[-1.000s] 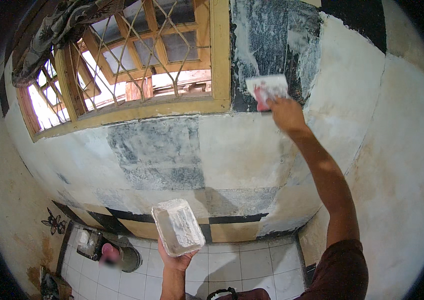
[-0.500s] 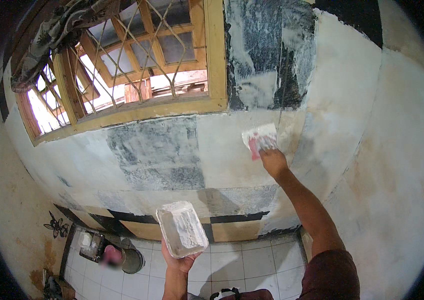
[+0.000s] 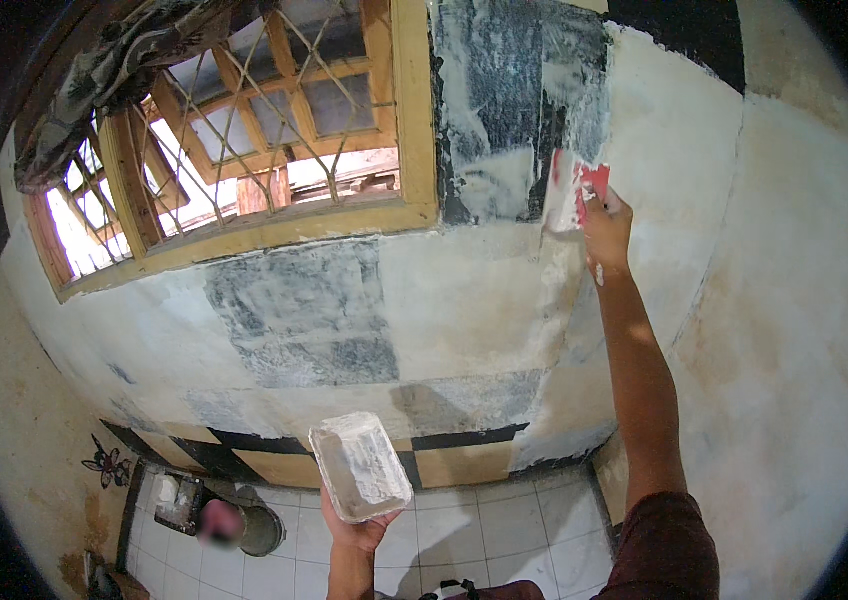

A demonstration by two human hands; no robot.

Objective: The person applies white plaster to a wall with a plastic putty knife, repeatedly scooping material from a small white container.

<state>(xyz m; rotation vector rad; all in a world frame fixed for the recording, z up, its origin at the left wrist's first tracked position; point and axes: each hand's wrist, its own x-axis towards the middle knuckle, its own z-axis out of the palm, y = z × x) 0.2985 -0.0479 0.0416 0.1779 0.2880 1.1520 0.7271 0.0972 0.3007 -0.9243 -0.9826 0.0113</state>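
Note:
My right hand (image 3: 608,228) is closed on a red-handled putty scraper (image 3: 594,186). Its wide blade, smeared with white, lies against the wall just right of the window, by the lower edge of a black patch streaked with white putty (image 3: 504,110). White putty also marks my right wrist. Low in front of me, my left hand (image 3: 359,528) supports a rectangular plastic tub (image 3: 336,482) from below, with fingers and thumb at its near end. White putty coats the tub's bottom and rim.
A yellow wooden window frame (image 3: 422,120) with metal grille stands at upper left, a dark patterned curtain (image 3: 94,100) hanging there. Black and tan squares run along the wall's foot. On the white tiled floor (image 3: 364,565) at left stand a bucket (image 3: 262,532) and a dark container (image 3: 178,502).
My right hand has moved up and to the right along the wall, turning the scraper so its blade points left. My left hand holds the tub in nearly the same place.

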